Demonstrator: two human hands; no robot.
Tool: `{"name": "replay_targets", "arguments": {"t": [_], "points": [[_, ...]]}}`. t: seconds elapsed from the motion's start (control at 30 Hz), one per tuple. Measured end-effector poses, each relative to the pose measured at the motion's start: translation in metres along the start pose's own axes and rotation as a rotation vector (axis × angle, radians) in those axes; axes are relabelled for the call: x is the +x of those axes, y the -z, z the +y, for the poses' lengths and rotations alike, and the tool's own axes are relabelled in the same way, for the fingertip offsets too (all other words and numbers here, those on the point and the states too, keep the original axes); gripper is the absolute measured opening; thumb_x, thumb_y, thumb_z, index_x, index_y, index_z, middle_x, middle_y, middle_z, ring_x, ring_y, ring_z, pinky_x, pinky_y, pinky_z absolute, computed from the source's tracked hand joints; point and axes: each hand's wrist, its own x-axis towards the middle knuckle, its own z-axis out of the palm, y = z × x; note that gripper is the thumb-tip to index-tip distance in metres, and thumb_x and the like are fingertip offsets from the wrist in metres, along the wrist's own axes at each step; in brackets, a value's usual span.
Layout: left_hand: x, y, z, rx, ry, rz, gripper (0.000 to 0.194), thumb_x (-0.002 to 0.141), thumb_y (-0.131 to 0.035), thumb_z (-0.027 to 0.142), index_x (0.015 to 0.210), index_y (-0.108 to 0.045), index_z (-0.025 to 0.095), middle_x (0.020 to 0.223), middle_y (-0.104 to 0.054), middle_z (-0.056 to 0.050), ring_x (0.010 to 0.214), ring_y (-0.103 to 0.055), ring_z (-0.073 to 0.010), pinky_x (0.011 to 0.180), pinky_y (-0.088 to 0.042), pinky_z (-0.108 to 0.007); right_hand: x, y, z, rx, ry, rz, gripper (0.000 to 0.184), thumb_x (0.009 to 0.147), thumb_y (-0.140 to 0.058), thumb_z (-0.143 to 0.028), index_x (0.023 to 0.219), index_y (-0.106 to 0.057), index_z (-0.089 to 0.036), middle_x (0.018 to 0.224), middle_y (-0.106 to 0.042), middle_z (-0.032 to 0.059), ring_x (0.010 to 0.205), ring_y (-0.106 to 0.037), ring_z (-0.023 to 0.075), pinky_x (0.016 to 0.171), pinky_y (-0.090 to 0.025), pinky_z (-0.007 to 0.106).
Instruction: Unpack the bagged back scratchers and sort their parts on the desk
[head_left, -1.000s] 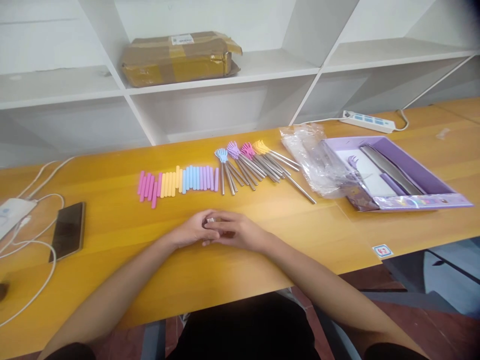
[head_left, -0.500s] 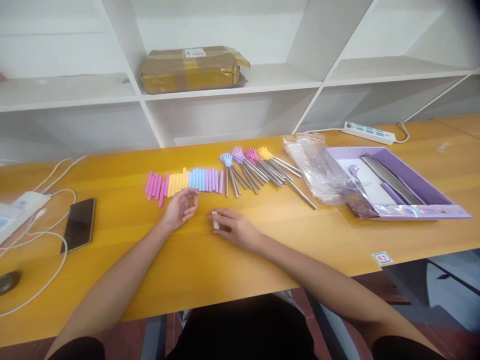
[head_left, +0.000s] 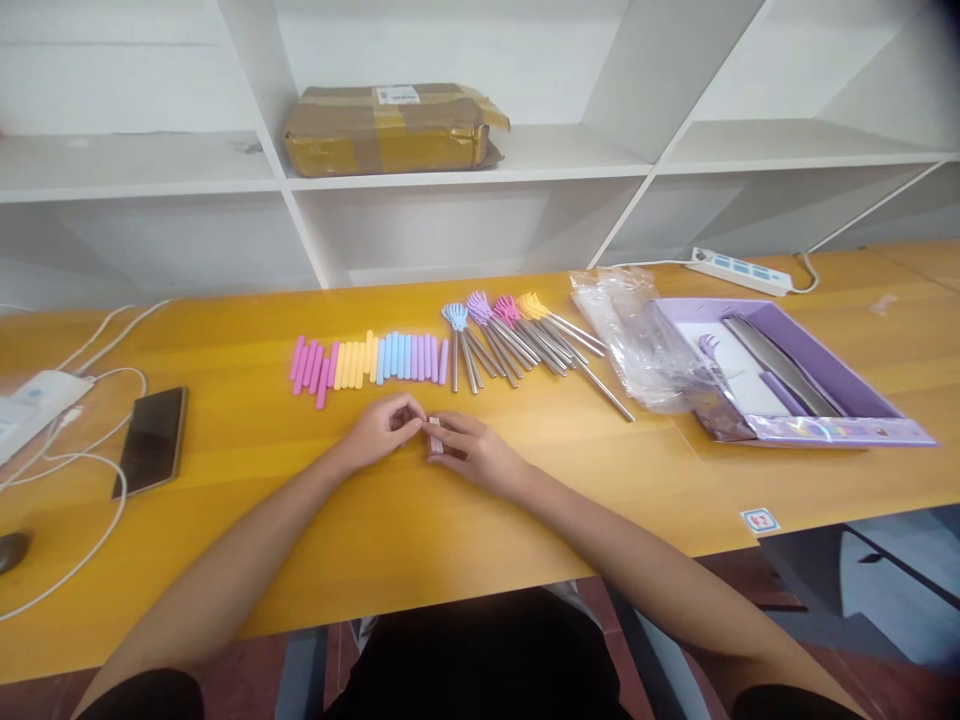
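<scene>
My right hand point(head_left: 480, 455) is closed around a small white piece point(head_left: 435, 437) with faint lines on it, too small to name, held between thumb and fingers just over the table. My left hand point(head_left: 382, 430) is pinched beside it, its fingertips meeting the tips of my right fingers; whatever the pinch holds is hidden. Behind my left hand lies a row of coloured sticks, pink point(head_left: 311, 370), yellow point(head_left: 352, 362), blue point(head_left: 394, 355) and purple point(head_left: 427, 357). To their right, metal rods with blue point(head_left: 455, 317), purple point(head_left: 480, 307), pink point(head_left: 508, 310) and yellow point(head_left: 533, 306) hand-shaped ends lie fanned out.
Clear plastic wrapping point(head_left: 637, 340) touches an open purple box point(head_left: 840, 432) on the right. A phone point(head_left: 154, 437), white cables and a power strip point(head_left: 45, 405) are at the left. Another power strip point(head_left: 739, 270) lies at the back. A taped carton point(head_left: 390, 130) sits on the shelf.
My left hand has moved right, away from the coloured sticks, and its fingers have closed into a pinch against my right fingertips. My right hand keeps its grip on the white piece.
</scene>
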Motion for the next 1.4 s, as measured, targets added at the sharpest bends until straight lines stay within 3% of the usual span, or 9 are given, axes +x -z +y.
{"name": "replay_targets", "arguments": {"t": [0.13, 0.27, 0.37, 0.47, 0.63, 0.77, 1.0, 1.17, 1.4], "points": [[-0.001, 0.004, 0.005, 0.012, -0.067, -0.067, 0.017, 0.094, -0.076, 0.031, 0.105, -0.069, 0.020, 0.102, -0.063, -0.005, 0.082, -0.061, -0.0155, 0.078, -0.055, -0.030, 0.002, 0.001, -0.003, 0.089, -0.053, 0.036, 0.042, 0.100, -0.078, -0.031, 0.142, -0.074, -0.026, 0.138, -0.073, 0.0156, 0.128, -0.073, 0.0279, 0.112, -0.060, 0.047], [-0.005, 0.002, 0.009, -0.053, -0.072, -0.139, 0.063, 0.075, -0.097, 0.032, 0.129, -0.066, 0.025, 0.130, -0.060, -0.011, 0.098, -0.068, -0.0212, 0.090, -0.061, -0.041, 0.008, 0.001, -0.008, 0.394, -0.220, 0.156, 0.035, 0.090, -0.089, -0.034, 0.122, -0.082, -0.023, 0.129, -0.078, 0.0122, 0.121, -0.076, 0.0257, 0.111, -0.059, 0.043], [-0.009, -0.012, 0.007, -0.084, -0.067, -0.020, 0.086, 0.063, -0.105, 0.031, 0.139, -0.065, 0.025, 0.143, -0.061, -0.016, 0.115, -0.069, -0.0284, 0.102, -0.058, -0.046, 0.011, -0.001, -0.010, 0.704, -0.368, 0.249, 0.044, 0.078, -0.098, -0.039, 0.116, -0.082, -0.023, 0.130, -0.079, 0.0107, 0.121, -0.076, 0.0265, 0.110, -0.061, 0.044], [-0.010, -0.028, 0.006, -0.379, 0.006, 0.077, 0.080, 0.068, -0.103, 0.031, 0.139, -0.067, 0.021, 0.143, -0.067, -0.018, 0.126, -0.067, -0.0307, 0.110, -0.053, -0.045, 0.012, 0.001, -0.013, 0.876, -0.394, 0.300, 0.044, 0.074, -0.100, -0.037, 0.113, -0.082, -0.026, 0.133, -0.078, 0.0080, 0.125, -0.074, 0.0259, 0.111, -0.060, 0.043], [-0.010, -0.037, 0.007, -0.873, 0.240, -0.089, 0.055, 0.077, -0.099, 0.040, 0.119, -0.081, 0.010, 0.118, -0.079, -0.017, 0.105, -0.073, -0.0225, 0.097, -0.056, -0.034, 0.012, 0.007, -0.016, 0.834, -0.302, 0.357, 0.042, 0.075, -0.101, -0.035, 0.112, -0.082, -0.030, 0.131, -0.077, 0.0072, 0.130, -0.070, 0.0272, 0.119, -0.053, 0.049], [-0.011, -0.042, 0.010, -1.068, 0.229, -0.004, 0.053, 0.081, -0.096, 0.046, 0.115, -0.082, 0.007, 0.108, -0.080, -0.015, 0.095, -0.074, -0.0185, 0.089, -0.059, -0.028, 0.013, 0.005, -0.020, 0.847, -0.271, 0.367, 0.043, 0.073, -0.102, -0.037, 0.110, -0.082, -0.031, 0.130, -0.076, 0.0074, 0.130, -0.070, 0.0281, 0.117, -0.054, 0.052], [-0.026, -0.065, 0.022, -1.281, 0.293, -0.090, 0.054, 0.083, -0.095, 0.042, 0.126, -0.077, 0.013, 0.119, -0.079, -0.014, 0.086, -0.074, -0.0132, 0.069, -0.057, -0.017, 0.015, -0.005, -0.043, 0.959, -0.244, 0.407, 0.045, 0.074, -0.102, -0.039, 0.108, -0.076, -0.028, 0.129, -0.077, 0.0080, 0.125, -0.073, 0.0260, 0.107, -0.061, 0.046], [-0.024, -0.061, 0.020, -1.249, 0.311, -0.057, 0.056, 0.075, -0.101, 0.039, 0.118, -0.079, 0.012, 0.105, -0.079, -0.011, 0.075, -0.071, -0.0100, 0.071, -0.059, -0.016, 0.015, 0.004, -0.041, 0.808, -0.217, 0.328, 0.046, 0.078, -0.099, -0.044, 0.106, -0.068, -0.025, 0.131, -0.076, 0.0124, 0.125, -0.074, 0.0273, 0.107, -0.060, 0.047], [-0.013, -0.041, 0.013, -1.046, 0.283, -0.059, 0.052, 0.074, -0.101, 0.044, 0.101, -0.081, 0.004, 0.090, -0.075, -0.010, 0.052, -0.044, 0.0003, 0.063, -0.050, -0.018, 0.030, 0.058, -0.040, 0.101, 0.032, -0.019, 0.033, 0.096, -0.084, -0.032, 0.123, -0.067, -0.025, 0.135, -0.074, 0.0134, 0.124, -0.072, 0.0268, 0.105, -0.060, 0.047]]}}
